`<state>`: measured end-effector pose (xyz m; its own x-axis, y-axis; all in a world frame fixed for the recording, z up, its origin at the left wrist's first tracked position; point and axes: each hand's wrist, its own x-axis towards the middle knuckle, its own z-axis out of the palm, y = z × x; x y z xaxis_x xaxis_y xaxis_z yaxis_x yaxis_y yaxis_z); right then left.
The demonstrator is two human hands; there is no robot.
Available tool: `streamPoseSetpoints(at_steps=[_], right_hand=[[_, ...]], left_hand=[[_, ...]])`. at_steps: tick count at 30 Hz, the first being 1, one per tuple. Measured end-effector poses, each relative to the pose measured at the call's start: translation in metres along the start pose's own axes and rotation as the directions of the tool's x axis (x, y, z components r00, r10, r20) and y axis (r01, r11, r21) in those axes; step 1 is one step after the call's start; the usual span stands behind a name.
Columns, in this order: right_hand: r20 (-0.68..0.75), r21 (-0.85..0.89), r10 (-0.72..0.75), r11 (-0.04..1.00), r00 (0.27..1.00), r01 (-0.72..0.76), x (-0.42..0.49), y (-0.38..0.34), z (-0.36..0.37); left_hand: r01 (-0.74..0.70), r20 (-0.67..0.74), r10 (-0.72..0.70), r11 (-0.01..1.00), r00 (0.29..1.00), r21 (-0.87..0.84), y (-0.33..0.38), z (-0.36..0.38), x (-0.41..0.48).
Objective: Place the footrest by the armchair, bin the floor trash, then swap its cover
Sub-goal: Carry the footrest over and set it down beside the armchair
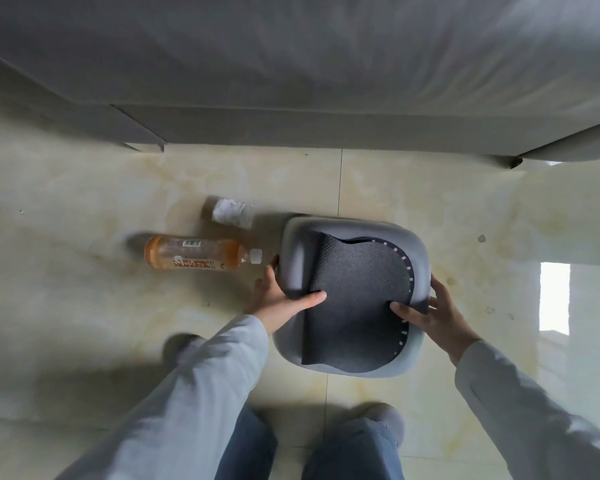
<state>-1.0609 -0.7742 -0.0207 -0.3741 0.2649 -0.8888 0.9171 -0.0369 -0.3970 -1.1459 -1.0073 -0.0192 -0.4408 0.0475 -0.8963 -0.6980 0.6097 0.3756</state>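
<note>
A grey footrest [298, 251] with a dark textured cover [357, 292] on top is held above the tiled floor in front of the grey armchair [326, 81]. My left hand [281, 297] grips its left edge, thumb on the cover. My right hand [433, 315] grips its right edge, thumb on the cover too. To the left on the floor lie an orange drink bottle [194, 257] on its side and a crumpled white paper wad [231, 211].
The armchair base fills the top of the view. Glossy cream floor tiles [84, 202] stretch left and right. My legs in jeans [309, 448] and my shoes are at the bottom. A bright window reflection [555, 297] shows on the right.
</note>
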Motion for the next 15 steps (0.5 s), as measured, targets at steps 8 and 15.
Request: streamPoseSetpoints(at_steps=[8, 15], right_hand=[[-0.020, -0.019, 0.026, 0.999, 0.999, -0.026, 0.005, -0.002, 0.000], [-0.090, -0.188, -0.003, 0.982, 0.996, -0.014, -0.010, -0.014, 0.006]], left_hand=[[0.001, 0.007, 0.000, 0.999, 1.000, -0.048, 0.002, 0.001, 0.002], [-0.042, 0.077, 0.038, 0.998, 0.996, 0.046, 0.001, -0.007, -0.001]])
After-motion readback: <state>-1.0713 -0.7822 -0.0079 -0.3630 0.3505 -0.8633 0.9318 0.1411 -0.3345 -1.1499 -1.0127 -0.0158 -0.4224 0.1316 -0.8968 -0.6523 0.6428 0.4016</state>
